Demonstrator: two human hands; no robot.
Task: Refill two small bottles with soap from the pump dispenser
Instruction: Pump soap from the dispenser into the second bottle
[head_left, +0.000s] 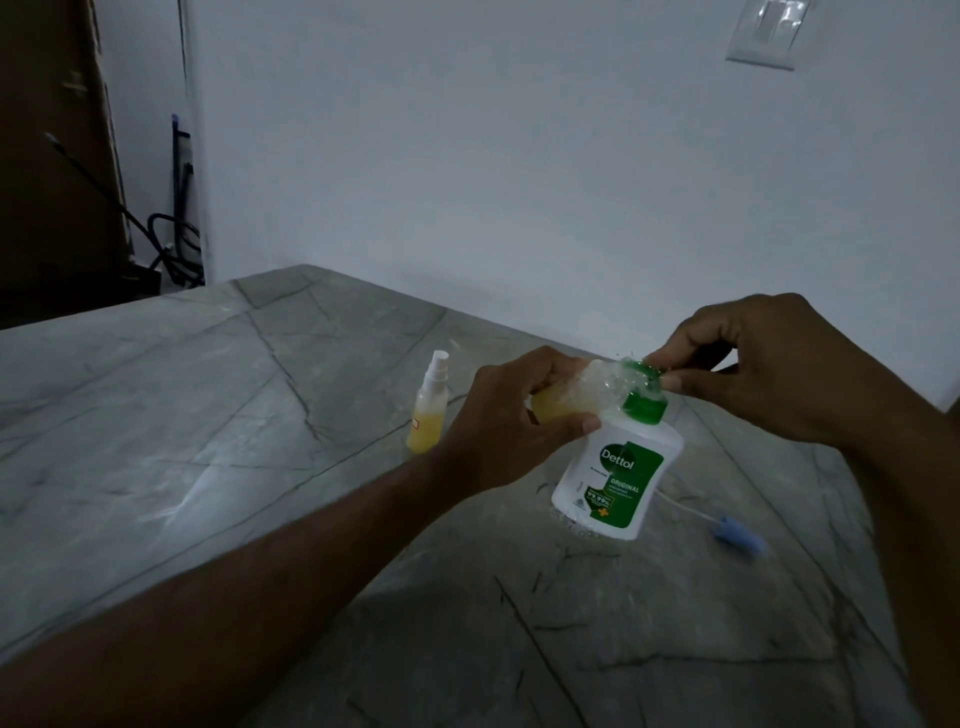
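**White-and-green pump dispenser under both hands**

White plastic pump dispenser (618, 467) with green label and green pump head is standing tilted on the grey veined stone counter (208, 415). The left hand (519, 421) is gripping a small clear bottle of yellowish soap (571, 397), fingers closed around it, holding its mouth against the pump spout. The right hand (753, 369) is pinching the pump head between thumb and fingertips. A second small yellow-filled spray bottle (428, 410) is standing at the dispenser's 9 o'clock. A blue-tipped white tube (727, 535) is lying at 4 o'clock.
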